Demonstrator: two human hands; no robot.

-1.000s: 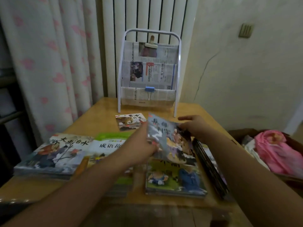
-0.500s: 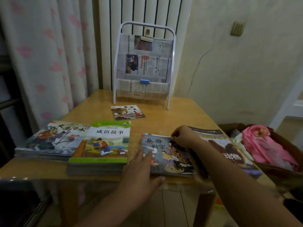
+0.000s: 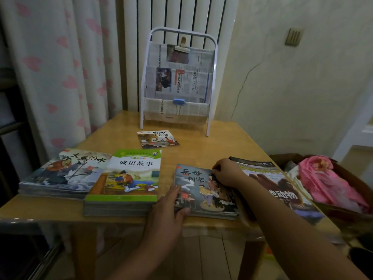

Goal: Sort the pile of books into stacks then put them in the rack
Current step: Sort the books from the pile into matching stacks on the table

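Note:
A white wire rack [image 3: 214, 57] lined with newspaper stands at the table's far edge. One small book [image 3: 157, 139] lies just in front of it. Near the front edge lie a grey-blue stack [image 3: 64, 174], a green-cover stack [image 3: 131, 178], a dark grey-cover stack [image 3: 201, 190] and a pile of large magazines [image 3: 282, 188]. My left hand [image 3: 171, 205] presses with straight fingers against the grey-cover stack's left front corner. My right hand [image 3: 226, 172] has its fingers curled over that stack's top book at its far right edge, beside the magazines.
The wooden table [image 3: 201, 150] has bare surface between the stacks and the rack. A box with pink cloth [image 3: 331, 182] sits low at the right. A curtain [image 3: 60, 67] hangs at the left, a radiator behind the rack.
The grey-cover book, held up in both hands a second ago, now lies flat on its stack. My left hand has come to the stack's left corner; my right hand stays on the book's far right edge.

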